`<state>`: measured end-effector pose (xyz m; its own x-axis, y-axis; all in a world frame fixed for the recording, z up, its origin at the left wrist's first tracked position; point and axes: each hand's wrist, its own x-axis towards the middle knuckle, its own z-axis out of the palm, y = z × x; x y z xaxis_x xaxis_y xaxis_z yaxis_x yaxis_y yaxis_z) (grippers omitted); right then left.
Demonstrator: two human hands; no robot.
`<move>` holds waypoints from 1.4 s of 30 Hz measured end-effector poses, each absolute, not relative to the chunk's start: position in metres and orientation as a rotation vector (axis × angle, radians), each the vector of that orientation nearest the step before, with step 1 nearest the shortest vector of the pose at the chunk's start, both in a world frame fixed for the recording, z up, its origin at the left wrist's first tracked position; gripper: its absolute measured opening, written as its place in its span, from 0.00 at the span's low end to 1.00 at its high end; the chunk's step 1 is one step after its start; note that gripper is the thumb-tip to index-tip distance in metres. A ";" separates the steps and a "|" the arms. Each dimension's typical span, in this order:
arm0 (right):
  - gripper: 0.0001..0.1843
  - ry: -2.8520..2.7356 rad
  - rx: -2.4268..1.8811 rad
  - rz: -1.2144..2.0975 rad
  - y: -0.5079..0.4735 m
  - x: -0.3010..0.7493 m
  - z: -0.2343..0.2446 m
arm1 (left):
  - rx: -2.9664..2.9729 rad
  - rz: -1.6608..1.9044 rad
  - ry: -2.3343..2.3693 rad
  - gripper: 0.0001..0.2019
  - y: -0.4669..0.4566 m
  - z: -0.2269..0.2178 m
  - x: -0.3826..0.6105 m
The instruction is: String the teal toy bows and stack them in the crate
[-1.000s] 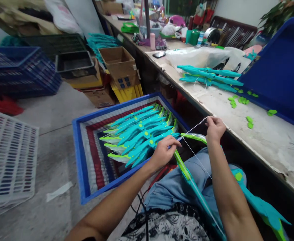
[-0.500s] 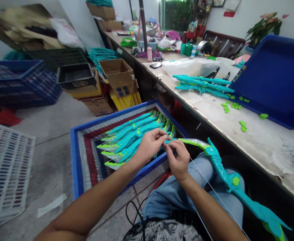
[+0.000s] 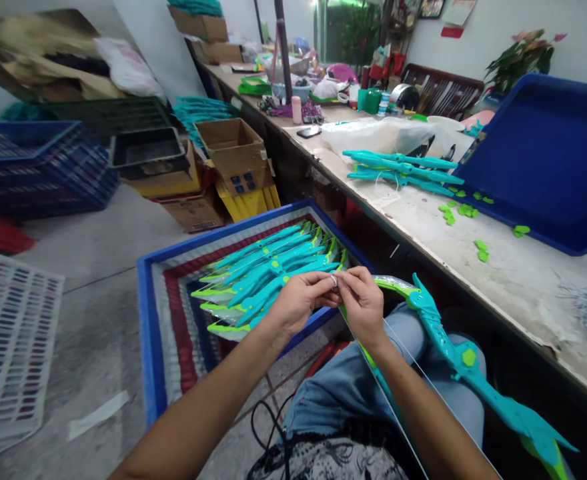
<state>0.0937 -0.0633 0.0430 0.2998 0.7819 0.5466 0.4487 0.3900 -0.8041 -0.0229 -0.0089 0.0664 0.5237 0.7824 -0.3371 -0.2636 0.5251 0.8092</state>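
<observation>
A teal and green toy bow [image 3: 446, 347] lies across my lap, its near end reaching the lower right. White string [image 3: 426, 383] runs from its lower part up toward my hands. My left hand [image 3: 301, 298] pinches a small loop of the string between thumb and finger. Close against it, my right hand [image 3: 363, 307] is closed with its fingertips on the same string. Below my right wrist, another green and teal strip shows, partly covered by the forearm. The exact grip is hidden behind the fingers.
A blue crate [image 3: 148, 320] beside my knees holds several similar bows. More bows [image 3: 403, 170] and green pieces [image 3: 481, 250] lie on the workbench [image 3: 533, 293], where a blue tray [image 3: 548, 167] leans. Cardboard boxes [image 3: 236, 157] and a white basket [image 3: 11, 347] stand on the floor.
My hands have drawn together, and the right fingers have closed in at the string. The green and teal strip below my right wrist has come into view.
</observation>
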 end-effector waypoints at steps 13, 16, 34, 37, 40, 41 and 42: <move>0.07 -1.596 -1.275 0.222 -0.058 0.124 0.054 | 0.748 0.764 0.755 0.10 -0.011 0.066 -0.011; 0.07 -1.714 -1.351 0.120 -0.059 0.128 0.058 | 0.936 0.732 0.782 0.10 -0.013 0.067 -0.012; 0.11 -1.678 -1.487 -0.047 -0.079 0.114 0.021 | 1.693 0.699 0.849 0.09 -0.024 0.056 -0.034; 0.09 -1.645 -1.460 0.125 -0.095 0.134 0.018 | 1.483 0.859 0.921 0.09 -0.031 0.041 -0.044; 0.10 -1.534 -1.708 -0.096 -0.136 0.186 0.007 | 1.104 1.032 1.104 0.13 -0.049 0.010 -0.068; 0.13 -1.479 -1.873 -0.243 -0.154 0.205 0.001 | 1.093 1.022 1.164 0.11 -0.058 -0.002 -0.076; 0.17 -1.450 -2.055 -0.342 -0.172 0.223 -0.007 | 1.187 0.962 1.188 0.09 -0.070 -0.014 -0.082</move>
<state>0.2231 -0.1722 -0.0068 0.3718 0.7670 0.5230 0.9199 -0.2286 -0.3186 -0.0817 -0.0697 -0.0143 0.1538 0.9750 -0.1604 0.0463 0.1551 0.9868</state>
